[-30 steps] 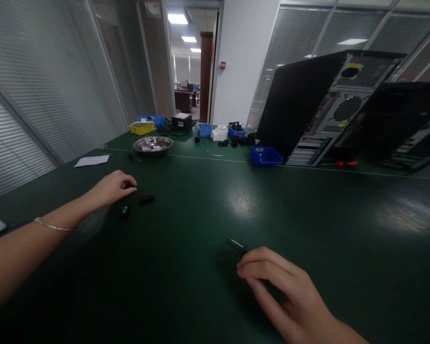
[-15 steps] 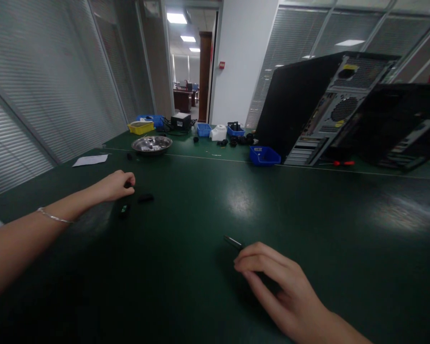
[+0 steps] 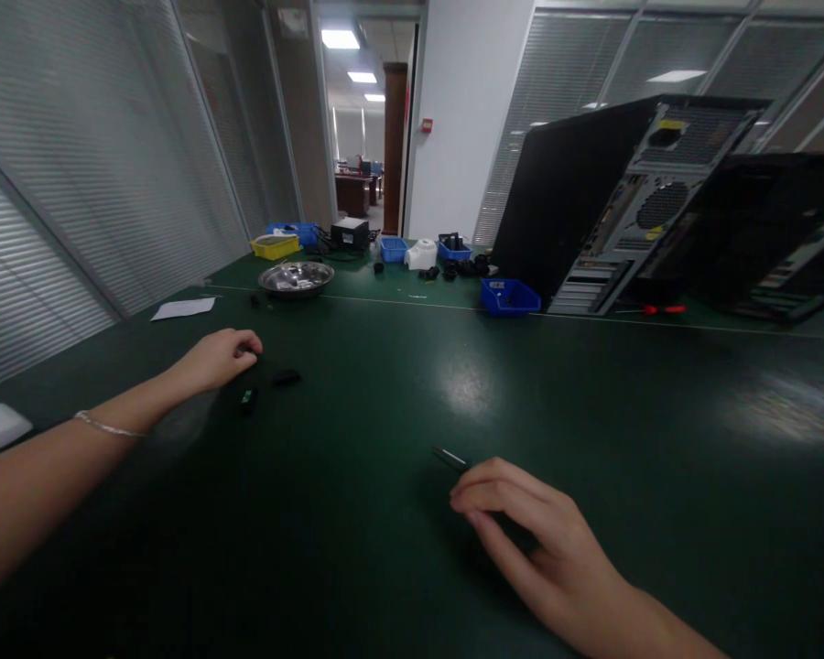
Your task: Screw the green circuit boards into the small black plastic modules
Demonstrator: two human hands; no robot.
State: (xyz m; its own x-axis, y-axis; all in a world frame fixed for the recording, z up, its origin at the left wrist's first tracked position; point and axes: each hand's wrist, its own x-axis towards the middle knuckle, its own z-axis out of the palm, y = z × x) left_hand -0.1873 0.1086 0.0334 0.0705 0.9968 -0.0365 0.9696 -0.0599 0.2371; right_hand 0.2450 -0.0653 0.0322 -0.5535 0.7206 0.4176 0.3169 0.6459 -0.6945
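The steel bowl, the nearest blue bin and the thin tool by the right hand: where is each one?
Steel bowl (image 3: 295,277), head view, on its rim.
Blue bin (image 3: 510,297), head view, on its front wall.
Thin tool (image 3: 449,457), head view, on the tip showing beyond the right hand (image 3: 536,549).

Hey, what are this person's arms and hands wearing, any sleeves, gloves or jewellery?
Both forearms are bare: no sleeves and no gloves in view. The left hand has a thin silver chain bracelet at its wrist. The right hand shows no ring, watch or band in the head view.
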